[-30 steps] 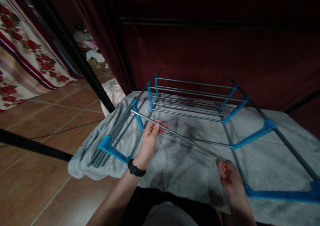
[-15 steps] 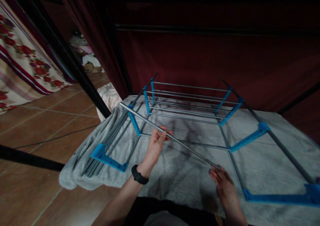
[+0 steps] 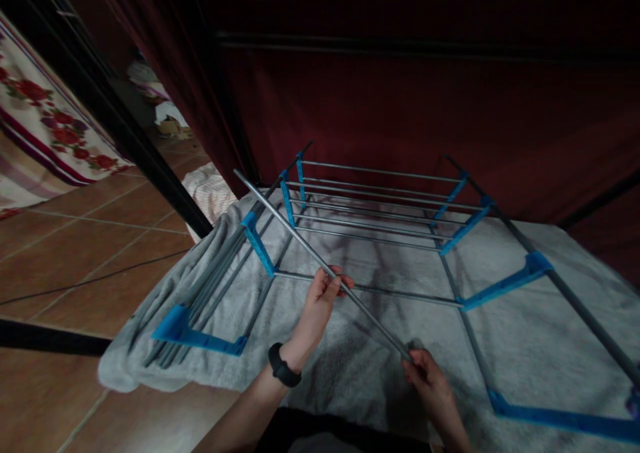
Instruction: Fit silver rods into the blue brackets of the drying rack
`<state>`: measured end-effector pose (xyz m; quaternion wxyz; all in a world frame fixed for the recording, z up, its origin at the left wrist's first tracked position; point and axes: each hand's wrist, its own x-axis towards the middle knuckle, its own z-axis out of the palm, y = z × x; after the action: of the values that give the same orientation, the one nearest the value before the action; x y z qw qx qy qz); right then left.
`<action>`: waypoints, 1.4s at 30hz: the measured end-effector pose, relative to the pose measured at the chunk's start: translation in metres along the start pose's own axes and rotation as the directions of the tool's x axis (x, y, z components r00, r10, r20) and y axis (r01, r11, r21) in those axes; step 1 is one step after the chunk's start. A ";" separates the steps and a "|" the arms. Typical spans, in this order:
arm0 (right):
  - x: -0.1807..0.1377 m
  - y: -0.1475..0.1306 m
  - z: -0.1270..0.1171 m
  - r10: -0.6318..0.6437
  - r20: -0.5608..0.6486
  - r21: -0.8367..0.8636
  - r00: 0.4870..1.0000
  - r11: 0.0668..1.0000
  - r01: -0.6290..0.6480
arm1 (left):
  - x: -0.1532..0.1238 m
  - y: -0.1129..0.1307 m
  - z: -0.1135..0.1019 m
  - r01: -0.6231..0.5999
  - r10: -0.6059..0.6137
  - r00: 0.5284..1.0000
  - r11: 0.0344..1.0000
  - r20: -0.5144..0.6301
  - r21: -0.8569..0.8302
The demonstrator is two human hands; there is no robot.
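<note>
My left hand (image 3: 323, 303), with a black wristband, is closed round the middle of a long grey metal rod (image 3: 285, 219). My right hand (image 3: 427, 383) pinches the rod's near end. The rod slants up and away to the left, its far tip raised above the rack. Under it lies a partly assembled rack (image 3: 380, 203) of grey rods and blue plastic brackets, flat on a grey towel (image 3: 360, 346). A blue bracket (image 3: 257, 243) stands just left of my left hand.
A bundle of loose grey rods with a blue end piece (image 3: 193, 329) lies at the towel's left edge. Dark red fabric walls (image 3: 400, 113) close the back. Brown tiled floor (image 3: 75, 253) and a black pole (image 3: 125, 139) are to the left.
Both hands have swung the rod: its far tip rose and moved left and away, and my right hand slid left and closed on the near end.
</note>
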<state>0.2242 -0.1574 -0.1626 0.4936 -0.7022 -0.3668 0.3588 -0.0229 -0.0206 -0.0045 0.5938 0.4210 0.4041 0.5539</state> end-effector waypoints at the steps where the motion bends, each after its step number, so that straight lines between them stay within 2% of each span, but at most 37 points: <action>1: -0.001 -0.002 0.002 -0.044 0.017 -0.058 0.999 0.997 0.045 | 0.000 -0.002 0.001 0.004 -0.004 1.000 1.000 0.004 -0.003; 4: -0.003 -0.007 0.011 -0.126 0.107 -0.199 0.986 0.969 0.145 | 0.000 -0.005 0.003 0.011 -0.011 1.000 1.000 0.012 -0.007; 7: -0.005 -0.008 0.022 -0.170 0.155 -0.269 0.973 0.941 0.207 | -0.002 -0.006 0.003 0.014 -0.014 1.000 1.000 0.006 0.003; 12: 0.000 -0.004 0.027 -0.238 0.174 -0.282 0.956 0.917 0.280 | -0.004 -0.010 0.001 0.026 -0.026 1.000 1.000 -0.007 -0.012; 16: 0.006 -0.007 0.018 -0.210 0.204 -0.269 0.956 0.927 0.261 | -0.002 -0.010 0.001 0.045 -0.045 0.999 0.998 0.002 -0.039; 21: 0.008 -0.011 0.000 -0.186 0.063 -0.272 0.981 0.942 0.196 | 0.006 0.002 -0.007 0.047 -0.047 0.999 0.998 -0.007 -0.041; 29: 0.033 -0.003 -0.048 -0.173 -0.120 -0.303 0.978 0.944 0.130 | 0.010 0.030 -0.012 -0.018 0.016 0.997 1.000 -0.076 -0.025; 35: 0.045 0.002 -0.069 -0.133 -0.197 -0.438 0.971 0.898 0.034 | 0.007 0.034 -0.014 -0.030 0.023 0.992 0.998 -0.121 -0.056; 42: 0.060 0.016 -0.081 -0.093 -0.253 -0.507 0.963 0.860 -0.050 | 0.008 0.038 -0.033 -0.038 0.021 0.981 0.996 -0.194 -0.083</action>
<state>0.3248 -0.1442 -0.1653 0.3396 -0.8453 -0.3862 0.1450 -0.0656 -0.0092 0.0213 0.5612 0.3455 0.4292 0.6176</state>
